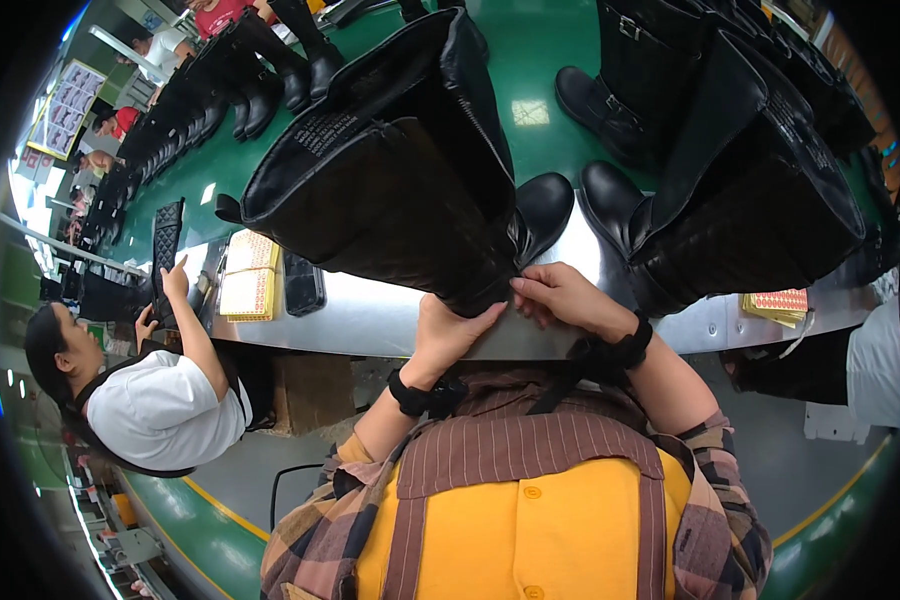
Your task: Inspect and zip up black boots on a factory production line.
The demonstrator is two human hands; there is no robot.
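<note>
A tall black boot (pixel 390 200) stands in front of me at the metal table edge, its wide shaft unzipped and leaning left, its rounded toe pointing away. My left hand (pixel 450 330) is wrapped around the boot low at the ankle, thumb stretched along the near side. Against the same ankle, my right hand (pixel 568 296) is closed, thumb and forefinger pinched together at the boot's edge. What sits between those fingertips is too small to make out. Just right of it stands another tall black boot (pixel 750 220), shaft open, touched by neither hand.
More black boots (pixel 615 110) stand behind on the green tabletop (pixel 545 60). Sticker sheets (pixel 250 275) and a black case (pixel 304 284) lie left; another sheet stack (pixel 778 303) lies right. A person (pixel 160 400) at my left handles a quilted black boot shaft (pixel 167 240).
</note>
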